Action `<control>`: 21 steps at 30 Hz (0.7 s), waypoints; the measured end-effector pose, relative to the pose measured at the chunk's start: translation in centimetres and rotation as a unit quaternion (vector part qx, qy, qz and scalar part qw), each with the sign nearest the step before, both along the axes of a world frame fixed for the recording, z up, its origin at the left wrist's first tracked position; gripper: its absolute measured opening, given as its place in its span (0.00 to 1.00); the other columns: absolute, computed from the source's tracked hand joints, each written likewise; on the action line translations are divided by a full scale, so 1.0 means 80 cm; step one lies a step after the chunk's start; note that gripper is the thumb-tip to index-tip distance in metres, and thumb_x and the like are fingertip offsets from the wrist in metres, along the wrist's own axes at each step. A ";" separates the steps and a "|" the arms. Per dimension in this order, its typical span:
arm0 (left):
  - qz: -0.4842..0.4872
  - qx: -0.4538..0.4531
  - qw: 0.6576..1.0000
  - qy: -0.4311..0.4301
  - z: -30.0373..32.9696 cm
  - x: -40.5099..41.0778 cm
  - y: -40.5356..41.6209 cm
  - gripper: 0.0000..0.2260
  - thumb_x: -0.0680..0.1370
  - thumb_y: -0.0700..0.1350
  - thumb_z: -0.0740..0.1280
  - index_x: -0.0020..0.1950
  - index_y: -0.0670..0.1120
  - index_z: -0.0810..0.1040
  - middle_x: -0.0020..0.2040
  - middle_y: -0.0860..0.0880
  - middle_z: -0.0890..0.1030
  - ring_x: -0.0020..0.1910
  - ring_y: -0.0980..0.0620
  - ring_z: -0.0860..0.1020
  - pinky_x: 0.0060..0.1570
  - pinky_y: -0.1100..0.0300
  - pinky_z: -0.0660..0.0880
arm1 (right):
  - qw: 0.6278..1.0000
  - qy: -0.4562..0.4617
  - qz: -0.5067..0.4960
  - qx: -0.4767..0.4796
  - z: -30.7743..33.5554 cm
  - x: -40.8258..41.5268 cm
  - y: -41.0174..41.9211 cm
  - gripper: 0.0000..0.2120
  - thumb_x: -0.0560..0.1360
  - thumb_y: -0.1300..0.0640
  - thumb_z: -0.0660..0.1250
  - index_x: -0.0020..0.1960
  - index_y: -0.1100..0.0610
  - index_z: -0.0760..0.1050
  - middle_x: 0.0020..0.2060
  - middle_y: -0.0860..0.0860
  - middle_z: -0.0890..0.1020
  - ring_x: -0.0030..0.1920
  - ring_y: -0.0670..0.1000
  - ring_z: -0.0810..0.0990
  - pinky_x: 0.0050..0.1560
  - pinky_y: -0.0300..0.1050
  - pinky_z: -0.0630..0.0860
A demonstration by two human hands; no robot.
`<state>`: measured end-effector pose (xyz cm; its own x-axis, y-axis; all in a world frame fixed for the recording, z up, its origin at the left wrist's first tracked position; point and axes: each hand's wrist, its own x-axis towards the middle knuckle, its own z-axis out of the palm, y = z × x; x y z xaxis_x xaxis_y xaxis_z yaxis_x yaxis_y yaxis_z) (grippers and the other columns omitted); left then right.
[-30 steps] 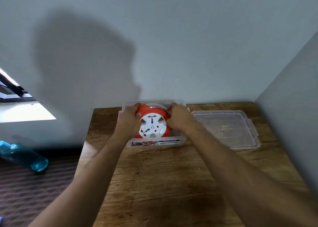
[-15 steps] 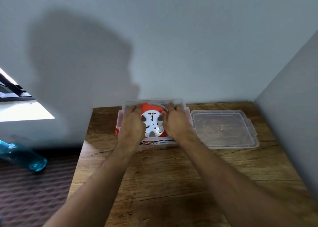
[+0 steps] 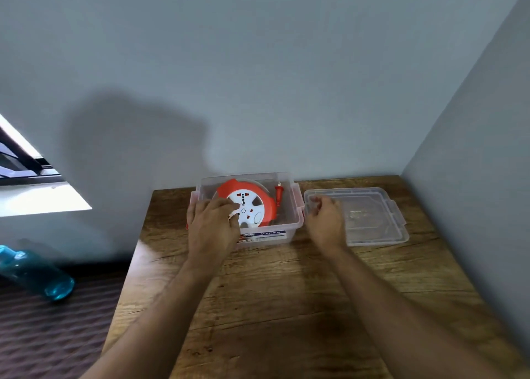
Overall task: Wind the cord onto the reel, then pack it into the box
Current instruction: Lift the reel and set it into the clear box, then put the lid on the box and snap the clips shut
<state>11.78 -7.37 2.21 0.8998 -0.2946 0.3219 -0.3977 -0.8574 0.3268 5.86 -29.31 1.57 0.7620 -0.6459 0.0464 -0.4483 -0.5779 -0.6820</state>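
Landmark: clear box (image 3: 296, 206) on wooden table (image 3: 286, 307), at its far edge. Lid (image 3: 372, 220) lies flat, just right of box. Reel (image 3: 266, 203) sits inside box, plug (image 3: 277, 195) upright at its right. Packing step looks nearly done. Left hand (image 3: 212, 226) over box's left part, fingers loosely curled, gripping nothing. Right hand (image 3: 325, 220) at lid's near-left corner, fingers curled; grasp unclear. Next, probably: lift lid, seat on box.

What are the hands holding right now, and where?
Nothing clearly gripped. Left hand rests on the reel's near-left edge in the box; right hand hovers at the lid's left edge.
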 end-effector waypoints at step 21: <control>-0.067 -0.027 0.995 0.073 -0.008 -0.022 -0.001 0.13 0.82 0.55 0.63 0.55 0.55 0.86 0.53 0.58 0.88 0.57 0.58 0.82 0.71 0.51 0.61 | 0.959 0.076 0.118 -0.248 0.031 -0.034 -0.051 0.11 0.79 0.54 0.61 0.59 0.58 0.72 0.54 0.55 0.77 0.47 0.60 0.81 0.45 0.55 0.78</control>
